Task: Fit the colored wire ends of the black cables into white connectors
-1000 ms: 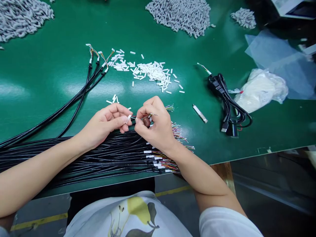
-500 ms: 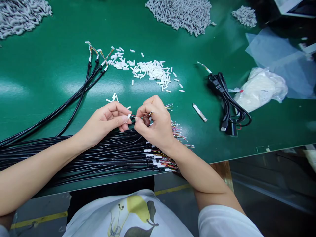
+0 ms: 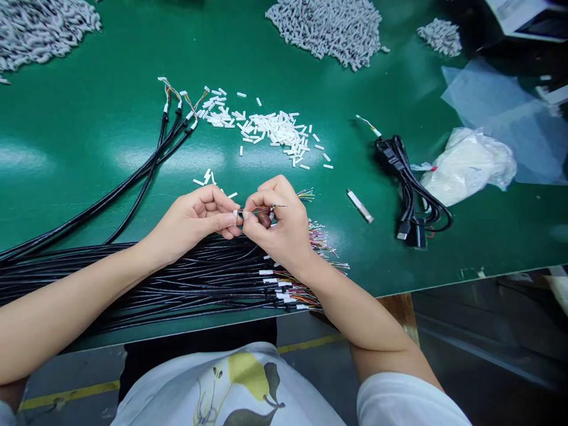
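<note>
My left hand (image 3: 195, 219) pinches a small white connector (image 3: 235, 217) between thumb and fingertips. Close against it, my right hand (image 3: 284, 228) is closed on thin coloured wires (image 3: 257, 209), with thumb and forefinger near the connector and the wire tips sticking out past the fingers. Whether a wire sits inside the connector is too small to tell. Beneath both hands lies a bundle of black cables (image 3: 177, 278), their stripped coloured wire ends (image 3: 317, 234) fanned out at the right. Several loose white pieces (image 3: 207, 176) lie just beyond my left hand.
Farther back are a pile of small white pieces (image 3: 277, 128), cables with white plugs (image 3: 146, 160), and grey heaps (image 3: 328, 29). A white-handled tool (image 3: 359, 205), a coiled USB cable (image 3: 399, 171) and a plastic bag (image 3: 470, 163) lie rightward. The table's front edge (image 3: 426, 284) runs nearby.
The white connector has turned from tilted to nearly upright in my left fingers, and the fingertips have come slightly closer to my right hand. The whole view has shifted a little.
</note>
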A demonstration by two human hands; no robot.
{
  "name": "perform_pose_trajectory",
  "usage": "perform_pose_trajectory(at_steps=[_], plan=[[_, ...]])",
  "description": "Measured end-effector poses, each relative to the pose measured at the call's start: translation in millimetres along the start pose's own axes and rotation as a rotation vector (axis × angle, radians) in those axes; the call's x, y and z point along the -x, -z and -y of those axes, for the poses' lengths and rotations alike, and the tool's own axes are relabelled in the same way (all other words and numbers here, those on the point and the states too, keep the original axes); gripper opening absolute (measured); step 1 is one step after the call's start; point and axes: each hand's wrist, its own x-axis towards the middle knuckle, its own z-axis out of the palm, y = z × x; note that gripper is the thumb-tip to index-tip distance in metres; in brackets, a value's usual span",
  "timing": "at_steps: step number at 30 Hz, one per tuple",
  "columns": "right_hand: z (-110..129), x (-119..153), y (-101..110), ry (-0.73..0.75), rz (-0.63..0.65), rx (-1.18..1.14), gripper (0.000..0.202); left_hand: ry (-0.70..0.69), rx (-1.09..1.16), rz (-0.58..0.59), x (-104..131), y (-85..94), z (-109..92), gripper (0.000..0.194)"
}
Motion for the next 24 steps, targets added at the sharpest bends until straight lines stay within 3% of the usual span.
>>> perform_pose_trajectory(at_steps=[8, 14, 24], plan=[[-2.4, -4.5, 2.8, -0.136, 0.076, -0.185, 0.005, -0.075, 0.047, -0.042, -2.5, -0.7, 0.1, 0.013], [-3.9, -9.2, 6.6, -0.357, 0.141, -0.509, 0.029, -0.049, 0.047, -0.121, -2.5, 2.0, 0.2, 0.004], [-10.6, -11.3, 11.4, -0.379, 0.109, -0.635, 0.023, -0.027, 0.039, -0.143, -2.0, 3.4, -0.5, 0.009]])
